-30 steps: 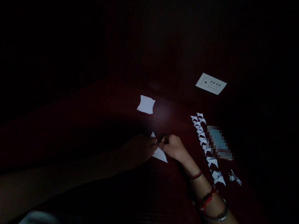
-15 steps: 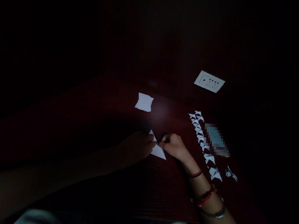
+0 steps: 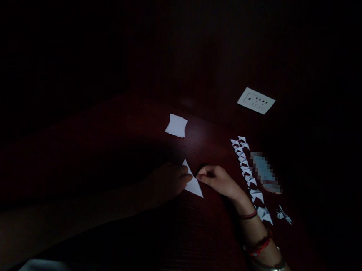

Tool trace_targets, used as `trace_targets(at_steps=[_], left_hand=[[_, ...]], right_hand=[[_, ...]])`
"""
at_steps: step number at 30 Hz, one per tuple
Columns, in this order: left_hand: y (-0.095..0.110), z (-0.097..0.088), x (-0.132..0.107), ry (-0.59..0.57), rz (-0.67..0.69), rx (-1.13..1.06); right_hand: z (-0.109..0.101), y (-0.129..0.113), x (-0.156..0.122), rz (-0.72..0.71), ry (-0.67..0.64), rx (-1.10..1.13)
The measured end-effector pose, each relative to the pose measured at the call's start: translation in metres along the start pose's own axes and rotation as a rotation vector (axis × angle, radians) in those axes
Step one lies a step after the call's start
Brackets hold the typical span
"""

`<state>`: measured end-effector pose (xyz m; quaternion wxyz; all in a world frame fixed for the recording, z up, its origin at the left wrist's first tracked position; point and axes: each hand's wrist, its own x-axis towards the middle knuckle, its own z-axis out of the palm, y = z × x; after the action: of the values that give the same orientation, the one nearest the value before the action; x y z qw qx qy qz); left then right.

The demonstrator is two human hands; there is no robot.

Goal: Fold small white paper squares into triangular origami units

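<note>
A white sheet of paper [image 3: 193, 187], folded into a triangle, lies flat on the dark red table. My left hand [image 3: 173, 178] holds it down, with fingers and thumb across its left and middle part. Close against the long right edge is my right hand [image 3: 217, 179], its thumb and fingers closed in a pinch. Whether a bit of the paper's edge sits between those fingertips is too small and dark to tell. Farther back lies a small stack of square white paper [image 3: 177, 126].
Several small folded paper pieces [image 3: 243, 162] form a row on the right. Beside them lie a pixelated oblong object [image 3: 265, 172] and a small pale tangled item [image 3: 284, 215]. A white wall socket [image 3: 255, 101] is at the back. The surroundings are very dark.
My right hand has drawn slightly to the right along with its forearm, its fingertips a little farther from the paper's middle. My left hand stays on the folded paper. The view has shifted slightly.
</note>
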<state>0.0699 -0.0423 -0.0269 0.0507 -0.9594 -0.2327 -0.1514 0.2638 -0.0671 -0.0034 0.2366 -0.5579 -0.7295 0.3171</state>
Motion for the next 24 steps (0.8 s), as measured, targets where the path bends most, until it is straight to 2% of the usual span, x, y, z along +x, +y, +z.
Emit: trace_targets(at_steps=[5,10,18,24], left_hand=[[0.001,0.005,-0.001,0.026,0.008,0.04],[0.002,-0.001,-0.001,0.025,0.036,0.071],[0.006,-0.013,0.002,-0.024,0.026,0.066],[0.008,-0.01,0.001,-0.07,0.023,0.101]], right_hand=[[0.002,-0.004,0.002,0.034,-0.004,-0.098],[0.003,-0.007,0.005,0.03,-0.011,-0.164],[0.007,-0.014,0.005,0.137,0.044,-0.257],[0.01,-0.021,0.003,0.201,0.067,-0.312]])
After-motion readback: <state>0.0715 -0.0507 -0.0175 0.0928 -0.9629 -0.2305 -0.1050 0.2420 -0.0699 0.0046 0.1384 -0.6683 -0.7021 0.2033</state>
